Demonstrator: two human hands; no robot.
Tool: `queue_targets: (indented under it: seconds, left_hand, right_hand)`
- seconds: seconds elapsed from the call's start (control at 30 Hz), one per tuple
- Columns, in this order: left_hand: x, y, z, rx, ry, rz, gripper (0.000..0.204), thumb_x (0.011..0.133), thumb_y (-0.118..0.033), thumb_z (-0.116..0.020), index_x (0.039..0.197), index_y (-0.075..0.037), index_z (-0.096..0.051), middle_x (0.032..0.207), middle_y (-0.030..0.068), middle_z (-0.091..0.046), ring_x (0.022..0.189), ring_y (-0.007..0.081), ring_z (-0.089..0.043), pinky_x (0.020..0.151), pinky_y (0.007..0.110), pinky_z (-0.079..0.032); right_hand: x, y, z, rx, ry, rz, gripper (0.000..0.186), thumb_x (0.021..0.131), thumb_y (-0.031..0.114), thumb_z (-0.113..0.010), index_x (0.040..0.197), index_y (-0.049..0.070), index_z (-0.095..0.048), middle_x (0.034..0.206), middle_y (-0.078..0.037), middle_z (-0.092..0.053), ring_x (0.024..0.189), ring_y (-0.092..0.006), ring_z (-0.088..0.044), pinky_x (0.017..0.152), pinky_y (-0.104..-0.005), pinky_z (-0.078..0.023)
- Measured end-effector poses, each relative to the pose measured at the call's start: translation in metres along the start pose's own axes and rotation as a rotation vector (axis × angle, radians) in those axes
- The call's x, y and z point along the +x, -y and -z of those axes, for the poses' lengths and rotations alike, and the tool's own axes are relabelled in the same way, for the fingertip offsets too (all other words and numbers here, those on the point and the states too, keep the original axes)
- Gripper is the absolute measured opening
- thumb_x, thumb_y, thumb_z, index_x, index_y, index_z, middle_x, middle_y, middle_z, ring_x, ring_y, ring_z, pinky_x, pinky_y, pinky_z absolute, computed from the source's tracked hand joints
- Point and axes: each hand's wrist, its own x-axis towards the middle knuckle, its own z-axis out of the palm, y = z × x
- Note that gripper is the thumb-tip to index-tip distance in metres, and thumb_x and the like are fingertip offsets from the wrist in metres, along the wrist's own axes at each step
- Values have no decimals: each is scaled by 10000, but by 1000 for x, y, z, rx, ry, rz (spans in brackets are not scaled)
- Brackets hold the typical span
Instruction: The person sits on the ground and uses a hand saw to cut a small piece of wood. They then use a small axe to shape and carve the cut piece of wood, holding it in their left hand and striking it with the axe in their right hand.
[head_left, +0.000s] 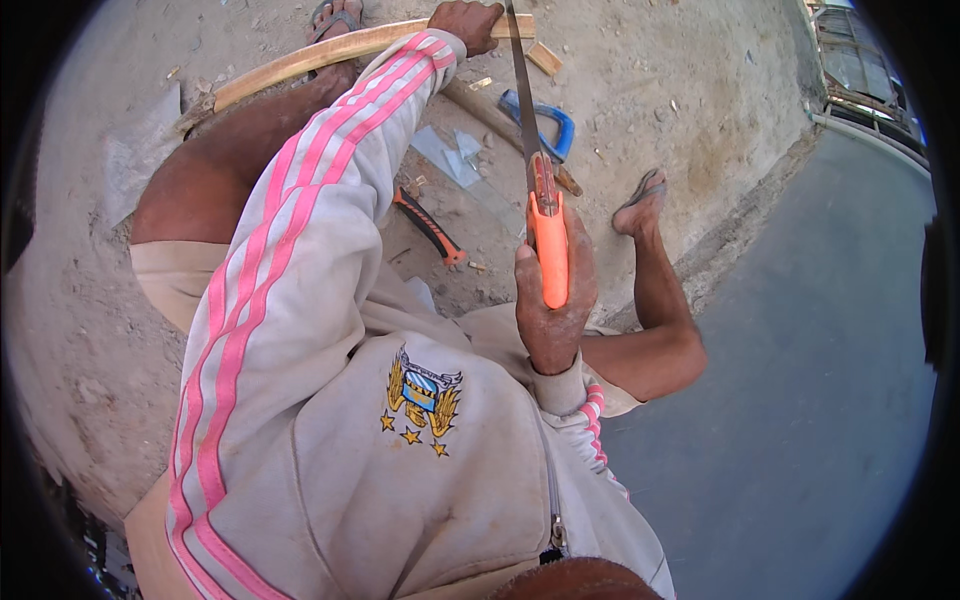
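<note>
Saw (530, 140) crosses the far wood strip (320, 56); right hand (556, 300) grips the orange handle (551, 250), left hand (466, 24) holds the strip.

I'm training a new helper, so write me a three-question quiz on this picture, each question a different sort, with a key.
1. Multiple choice: what colour is the handle of the saw in the right hand?
A) green
B) orange
C) yellow
2. True or false: the left hand is on the wooden strip, to the left of the saw's blade.
3. Fill the gap: the black-and-orange tool lies on the ____.

Key: 1. B; 2. true; 3. ground.
</note>
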Motion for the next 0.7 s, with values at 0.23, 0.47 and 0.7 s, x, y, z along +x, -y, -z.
queue_targets:
  seconds: [0.23,0.47,0.7]
  left_hand:
    - [3,-2,8,-19,53,6,532,804,-357,-712,1287,-160,-610,1069,167,-730,1017,360,-703,891,493,-549]
    - [9,-1,8,-56,182,-27,496,751,-353,-714,1210,-171,-677,1076,146,-736,1015,359,-703,877,481,-558]
    - [32,15,14,-91,244,2,559,762,-433,-740,1223,-122,-692,1230,151,-691,1165,332,-642,981,455,-512]
  right_hand:
    - [45,1,-8,39,17,-42,498,901,-8,-622,1384,-53,-512,1187,-121,-634,1007,-151,-616,877,-280,-507]
    - [7,-12,15,51,7,-27,551,853,-32,-643,1390,-40,-519,1261,-176,-646,1118,-248,-651,960,-346,-497]
    - [32,-2,18,53,17,-52,514,869,-8,-650,1370,-21,-538,1162,-144,-647,1010,-211,-644,915,-326,-501]
